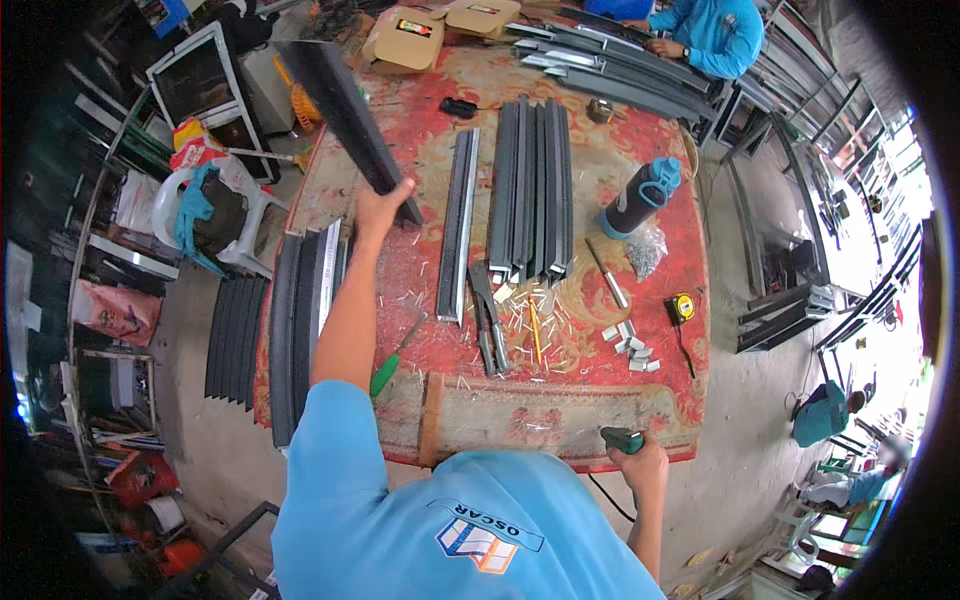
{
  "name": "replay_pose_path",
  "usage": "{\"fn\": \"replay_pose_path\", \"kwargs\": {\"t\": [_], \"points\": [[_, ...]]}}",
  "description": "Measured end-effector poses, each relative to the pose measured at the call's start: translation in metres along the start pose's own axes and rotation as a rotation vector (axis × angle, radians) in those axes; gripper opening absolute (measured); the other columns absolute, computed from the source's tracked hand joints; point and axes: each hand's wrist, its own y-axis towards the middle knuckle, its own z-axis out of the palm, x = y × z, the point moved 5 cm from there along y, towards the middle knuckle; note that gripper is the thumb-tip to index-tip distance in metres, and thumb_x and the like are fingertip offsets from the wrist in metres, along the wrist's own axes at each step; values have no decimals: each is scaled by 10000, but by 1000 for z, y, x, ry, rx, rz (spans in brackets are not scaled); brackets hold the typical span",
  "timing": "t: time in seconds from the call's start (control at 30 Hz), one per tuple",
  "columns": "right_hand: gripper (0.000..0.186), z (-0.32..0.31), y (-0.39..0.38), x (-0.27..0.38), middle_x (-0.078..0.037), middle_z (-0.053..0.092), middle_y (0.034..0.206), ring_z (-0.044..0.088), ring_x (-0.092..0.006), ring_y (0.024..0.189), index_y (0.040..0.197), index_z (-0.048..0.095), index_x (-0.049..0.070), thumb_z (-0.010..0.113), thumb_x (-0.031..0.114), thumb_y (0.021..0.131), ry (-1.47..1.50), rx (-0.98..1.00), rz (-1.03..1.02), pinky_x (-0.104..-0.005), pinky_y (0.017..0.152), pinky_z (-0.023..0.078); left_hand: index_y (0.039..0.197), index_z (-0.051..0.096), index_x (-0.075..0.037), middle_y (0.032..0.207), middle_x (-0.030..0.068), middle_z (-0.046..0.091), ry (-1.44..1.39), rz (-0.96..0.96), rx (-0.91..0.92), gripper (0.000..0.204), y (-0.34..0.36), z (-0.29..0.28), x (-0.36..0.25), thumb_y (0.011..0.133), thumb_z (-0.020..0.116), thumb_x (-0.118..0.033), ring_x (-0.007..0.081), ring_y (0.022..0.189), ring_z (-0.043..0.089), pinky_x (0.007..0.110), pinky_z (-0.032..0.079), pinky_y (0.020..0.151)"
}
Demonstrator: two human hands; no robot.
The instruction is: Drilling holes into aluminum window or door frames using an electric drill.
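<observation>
My left hand is closed around the lower part of a long dark grey metal profile, tilted up over the table's left side. At the near right edge, my right hand grips a dark green tool; its kind is hard to make out, and a black cord hangs close by. Between my hands lie a green-handled screwdriver, a pair of long-handled pliers and a yellow pencil among small white offcuts. Dark profiles are stacked mid-table, with a single profile beside them.
More profiles line the table's left edge. To the right are a blue-lidded bottle, a bag of small hardware, a tape measure and cut metal pieces. Across the table a co-worker handles bars.
</observation>
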Motion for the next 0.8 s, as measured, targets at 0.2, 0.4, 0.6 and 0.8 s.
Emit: {"fn": "replay_pose_path", "kwargs": {"t": [0.2, 0.4, 0.6, 0.8], "points": [[581, 2, -8, -3, -247, 746, 970, 721, -416, 944, 1151, 718, 31, 827, 373, 694, 36, -34, 27, -491, 825, 567, 1001, 677, 11, 864, 78, 733, -4, 73, 21, 384, 5, -5, -78, 811, 874, -258, 180, 756, 691, 332, 534, 695], [596, 11, -21, -4, -274, 734, 975, 708, -447, 955, 1168, 693, 34, 807, 386, 700, -1, -62, 32, -507, 829, 562, 1042, 693, 1, 957, 119, 747, 158, 165, 161, 427, -1, 8, -10, 771, 883, -269, 233, 825, 714, 372, 543, 766], [591, 22, -30, 2, -287, 725, 975, 694, -469, 959, 1193, 655, 22, 769, 376, 734, -69, -68, 42, -529, 827, 553, 1087, 703, 12, 945, 125, 752, 66, 180, 339, 495, -24, 25, -90, 745, 897, -290, 229, 838, 719, 376, 543, 770], [578, 32, -43, -1, -285, 722, 958, 691, -466, 959, 1210, 655, 30, 772, 373, 760, -25, -166, -29, -537, 829, 548, 1226, 615, 41, 1135, 71, 703, -602, -200, 591, 492, -93, 39, -119, 883, 823, -244, 152, 997, 660, 320, 539, 873]]}}
